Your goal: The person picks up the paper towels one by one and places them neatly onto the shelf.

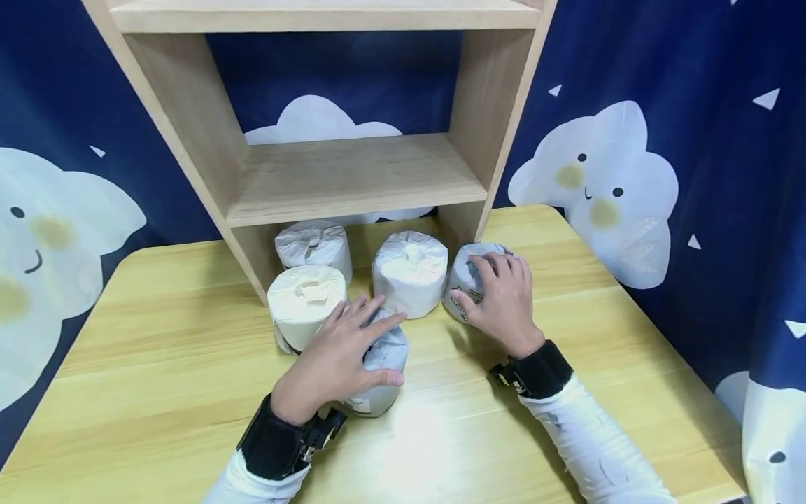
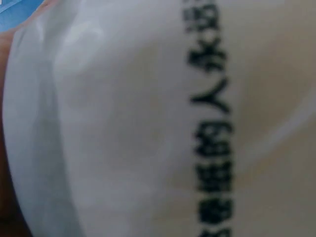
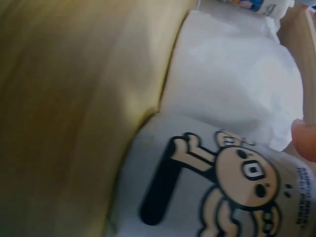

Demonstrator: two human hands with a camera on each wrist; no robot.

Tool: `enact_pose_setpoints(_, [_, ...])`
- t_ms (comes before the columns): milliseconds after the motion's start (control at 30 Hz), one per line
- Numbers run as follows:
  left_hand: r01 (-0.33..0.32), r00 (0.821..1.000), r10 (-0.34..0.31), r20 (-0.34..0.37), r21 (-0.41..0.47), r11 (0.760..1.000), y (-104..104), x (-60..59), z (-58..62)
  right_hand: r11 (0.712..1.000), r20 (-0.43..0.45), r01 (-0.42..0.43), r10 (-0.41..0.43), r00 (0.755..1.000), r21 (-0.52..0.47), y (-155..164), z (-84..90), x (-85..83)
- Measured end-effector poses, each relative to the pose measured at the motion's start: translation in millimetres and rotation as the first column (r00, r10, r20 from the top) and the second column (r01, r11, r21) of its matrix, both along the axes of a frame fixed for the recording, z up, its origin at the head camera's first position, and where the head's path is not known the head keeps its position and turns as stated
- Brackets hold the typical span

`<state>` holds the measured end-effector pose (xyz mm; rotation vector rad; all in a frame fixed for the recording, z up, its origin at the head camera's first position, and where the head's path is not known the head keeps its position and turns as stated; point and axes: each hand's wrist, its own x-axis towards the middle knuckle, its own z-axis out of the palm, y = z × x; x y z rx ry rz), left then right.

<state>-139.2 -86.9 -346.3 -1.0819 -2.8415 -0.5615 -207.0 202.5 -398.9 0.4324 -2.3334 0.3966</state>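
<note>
Now each hand, left point(image 1: 334, 360) and right point(image 1: 500, 301), grips a wrapped paper roll point(image 1: 380, 364).

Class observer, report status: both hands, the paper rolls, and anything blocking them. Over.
Left hand grips near roll. Right hand grips right roll. Three rolls stand between hands and shelf.

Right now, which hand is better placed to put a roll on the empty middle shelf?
Right, probably: the right hand grips a roll beside the shelf post, closer than the left hand and its roll.
</note>
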Motion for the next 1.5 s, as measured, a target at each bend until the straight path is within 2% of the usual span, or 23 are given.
enact_pose_setpoints(333, [0.003,1.0,-0.003,0.015,0.0,1.0,1.8,-0.7,-2.2,0.998,0.016,0.05,-0.05,0.999,0.025,5.5,-5.6,-6.0])
enact_pose_setpoints(600, [-0.022,0.999,0.023,0.031,-0.02,1.0,-0.9,-0.8,-2.4,1.0,0.019,0.01,-0.011,1.0,0.016,2.0,-9.3,-9.4])
enact_pose_setpoints(733, [-0.035,0.999,0.035,-0.001,-0.03,0.999,0.0,-1.7,-2.2,0.999,0.015,-0.026,0.026,1.0,-0.024,2.2,-8.2,-11.1])
enact_pose_setpoints(867, [-0.044,0.997,0.041,-0.064,-0.041,0.998,3.5,-0.4,1.2,0.998,0.017,-0.037,0.037,0.999,-0.041,6.7,-6.7,-11.6])
enact_pose_setpoints(933, [-0.077,0.993,0.071,-0.091,-0.06,0.995,4.4,2.6,4.4,0.999,0.03,-0.033,0.034,0.999,-0.03,8.2,-6.2,-10.8])
enact_pose_setpoints(1000, [-0.139,0.987,0.129,-0.099,-0.096,0.986,4.3,7.0,8.4,0.999,0.045,-0.032,0.033,0.998,-0.01,8.2,-5.9,-9.5])
enact_pose_setpoints(1100, [-0.25,0.967,0.24,-0.079,-0.149,0.957,3.9,12.5,14.9,0.999,0.065,-0.03,0.029,0.997,0.018,8.4,-3.0,-7.7])
enact_pose_setpoints(1200, [-0.332,0.943,0.327,-0.059,-0.178,0.926,2.7,16.6,20.1,0.999,0.081,-0.034,0.032,0.996,0.018,7.5,-1.7,-7.2])
enact_pose_setpoints(1367, [-0.397,0.918,0.39,-0.077,-0.176,0.901,0.0,19.3,24.6,0.998,0.098,-0.053,0.055,0.994,-0.021,6.9,-2.4,-7.3])
enact_pose_setpoints(1500, [-0.435,0.901,0.428,-0.074,-0.142,0.889,-0.7,19.9,26.1,0.996,0.071,-0.079,0.082,0.994,-0.04,5.9,-2.6,-7.1])
